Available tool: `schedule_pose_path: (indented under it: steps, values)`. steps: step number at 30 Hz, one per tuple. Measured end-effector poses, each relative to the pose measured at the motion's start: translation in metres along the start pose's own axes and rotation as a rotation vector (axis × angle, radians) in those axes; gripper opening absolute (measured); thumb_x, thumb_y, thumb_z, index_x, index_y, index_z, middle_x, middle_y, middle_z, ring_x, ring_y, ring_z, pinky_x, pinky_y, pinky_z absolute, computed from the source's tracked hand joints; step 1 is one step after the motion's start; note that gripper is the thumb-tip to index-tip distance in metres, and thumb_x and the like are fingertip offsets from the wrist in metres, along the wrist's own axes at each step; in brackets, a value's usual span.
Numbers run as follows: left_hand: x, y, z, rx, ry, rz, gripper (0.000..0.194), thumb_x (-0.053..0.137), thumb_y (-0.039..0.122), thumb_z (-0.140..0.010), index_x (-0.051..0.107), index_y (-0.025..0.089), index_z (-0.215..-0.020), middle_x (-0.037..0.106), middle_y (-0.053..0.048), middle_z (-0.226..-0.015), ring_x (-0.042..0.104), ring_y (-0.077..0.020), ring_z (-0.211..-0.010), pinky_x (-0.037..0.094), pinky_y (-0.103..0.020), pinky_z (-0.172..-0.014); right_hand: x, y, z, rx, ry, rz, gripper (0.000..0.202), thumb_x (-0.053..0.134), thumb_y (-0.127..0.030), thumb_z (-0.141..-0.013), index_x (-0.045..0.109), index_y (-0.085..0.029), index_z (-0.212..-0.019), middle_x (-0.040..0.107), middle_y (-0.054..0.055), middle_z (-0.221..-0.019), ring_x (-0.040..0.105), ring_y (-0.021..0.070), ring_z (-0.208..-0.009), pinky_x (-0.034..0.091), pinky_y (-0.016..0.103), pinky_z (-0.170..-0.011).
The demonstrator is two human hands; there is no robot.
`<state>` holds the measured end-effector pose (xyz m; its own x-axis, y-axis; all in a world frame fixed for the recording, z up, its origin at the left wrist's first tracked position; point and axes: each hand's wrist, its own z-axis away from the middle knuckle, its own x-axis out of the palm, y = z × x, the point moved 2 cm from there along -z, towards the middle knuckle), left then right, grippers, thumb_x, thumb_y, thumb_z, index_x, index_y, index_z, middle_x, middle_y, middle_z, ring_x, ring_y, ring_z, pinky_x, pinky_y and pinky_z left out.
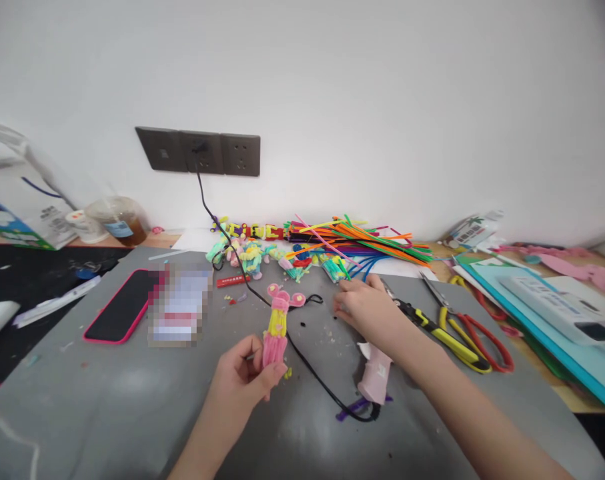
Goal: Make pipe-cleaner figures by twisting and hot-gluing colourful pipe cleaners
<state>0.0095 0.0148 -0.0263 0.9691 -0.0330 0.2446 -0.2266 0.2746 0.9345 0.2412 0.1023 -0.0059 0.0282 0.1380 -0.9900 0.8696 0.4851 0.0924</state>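
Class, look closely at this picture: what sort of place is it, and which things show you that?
Probably a craft worktable against a wall. Colourful pipe cleaners lie bundled at the back, a yellow-and-black hand tool rests nearby, and a pink-and-yellow figure is held above the surface.

**Bare on both sides**

Left of the black cord [309, 367], the left hand [239, 377] is bare, its slim wrist running into an uncovered left forearm [205, 433]. Right of the cord, the right hand [365, 303] is bare too; the uncovered right forearm [447, 393] broadens away from the wrist.
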Motion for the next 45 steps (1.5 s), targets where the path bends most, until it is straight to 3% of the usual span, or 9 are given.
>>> schedule_pose_path:
  steps: [5, 16, 20, 24, 28, 31, 34, 38, 45]
  values:
    - [-0.003, -0.002, -0.002, 0.058, 0.012, 0.003, 0.055, 0.084, 0.051, -0.066, 0.038, 0.02, -0.061, 0.043, 0.006, -0.061, 0.04, -0.0091, -0.059, 0.037, -0.021, -0.057, 0.001, 0.0, -0.002, -0.036, -0.075, 0.031, 0.02, 0.066, -0.007, -0.081, 0.072, -0.02, -0.067, 0.071, 0.006, -0.076, 0.06, 0.0221, -0.076, 0.023, 0.038, -0.075]
    - [-0.004, -0.005, -0.003, 0.052, -0.027, -0.027, 0.057, 0.083, 0.055, -0.067, 0.037, 0.021, -0.061, 0.039, 0.006, -0.061, 0.038, -0.0101, -0.06, 0.033, -0.022, -0.056, 0.007, 0.001, -0.003, -0.049, -0.079, 0.017, 0.029, 0.057, -0.007, -0.088, 0.066, -0.017, -0.063, 0.068, 0.006, -0.071, 0.059, 0.0208, -0.07, 0.024, 0.038, -0.075]
    - [-0.005, -0.006, -0.004, 0.057, -0.047, -0.02, 0.057, 0.082, 0.055, -0.068, 0.037, 0.021, -0.062, 0.038, 0.006, -0.062, 0.036, -0.0104, -0.06, 0.031, -0.022, -0.057, -0.002, 0.011, 0.002, -0.024, -0.045, -0.057, 0.023, 0.057, -0.009, -0.09, 0.065, -0.019, -0.071, 0.069, 0.004, -0.078, 0.061, 0.0199, -0.072, 0.027, 0.037, -0.075]
    - [-0.003, -0.009, -0.005, 0.066, -0.063, -0.03, 0.056, 0.081, 0.053, -0.07, 0.035, 0.021, -0.063, 0.036, 0.006, -0.063, 0.032, -0.0101, -0.06, 0.026, -0.022, -0.055, -0.027, 0.012, 0.009, -0.01, -0.027, -0.167, 0.019, 0.058, -0.01, -0.091, 0.064, -0.021, -0.077, 0.067, 0.0, -0.079, 0.061, 0.0178, -0.073, 0.03, 0.034, -0.075]
    - [0.002, -0.011, -0.005, 0.1, -0.05, -0.064, 0.052, 0.08, 0.048, -0.072, 0.036, 0.021, -0.063, 0.037, 0.006, -0.064, 0.029, -0.01, -0.06, 0.024, -0.022, -0.055, -0.06, -0.009, 0.018, -0.011, 0.054, -0.406, 0.017, 0.05, -0.019, -0.098, 0.06, -0.024, -0.085, 0.059, -0.001, -0.078, 0.055, 0.0173, -0.069, 0.036, 0.033, -0.077]
    - [0.004, -0.012, -0.005, 0.124, -0.073, -0.103, 0.049, 0.078, 0.044, -0.075, 0.035, 0.022, -0.063, 0.036, 0.006, -0.064, 0.029, -0.0109, -0.06, 0.026, -0.023, -0.055, -0.072, -0.034, 0.022, -0.01, 0.113, -0.458, 0.017, 0.048, -0.02, -0.099, 0.058, -0.025, -0.086, 0.058, 0.0, -0.079, 0.053, 0.0184, -0.07, 0.037, 0.033, -0.074]
    - [0.004, -0.012, -0.004, 0.127, -0.109, -0.17, 0.048, 0.076, 0.041, -0.077, 0.034, 0.022, -0.063, 0.035, 0.006, -0.063, 0.03, -0.0113, -0.06, 0.026, -0.024, -0.055, -0.071, -0.054, 0.023, -0.021, 0.207, -0.445, 0.016, 0.048, -0.016, -0.098, 0.056, -0.023, -0.087, 0.06, 0.001, -0.083, 0.053, 0.0178, -0.07, 0.035, 0.032, -0.073]
    - [0.004, -0.006, -0.002, 0.161, -0.063, -0.269, 0.045, 0.074, 0.037, -0.076, 0.035, 0.022, -0.062, 0.036, 0.007, -0.06, 0.03, -0.0106, -0.056, 0.025, -0.024, -0.053, -0.066, -0.066, 0.022, 0.006, 0.325, -0.446, 0.017, 0.044, -0.013, -0.099, 0.054, -0.021, -0.087, 0.062, 0.0, -0.085, 0.055, 0.0164, -0.073, 0.031, 0.032, -0.076]
    - [0.008, 0.001, -0.003, 0.195, -0.036, -0.343, 0.042, 0.071, 0.034, -0.073, 0.033, 0.023, -0.058, 0.035, 0.008, -0.056, 0.029, -0.0098, -0.052, 0.025, -0.022, -0.05, -0.064, -0.074, 0.02, 0.056, 0.336, -0.515, 0.016, 0.049, -0.013, -0.097, 0.053, -0.022, -0.085, 0.064, 0.0, -0.087, 0.059, 0.0166, -0.073, 0.03, 0.033, -0.077]
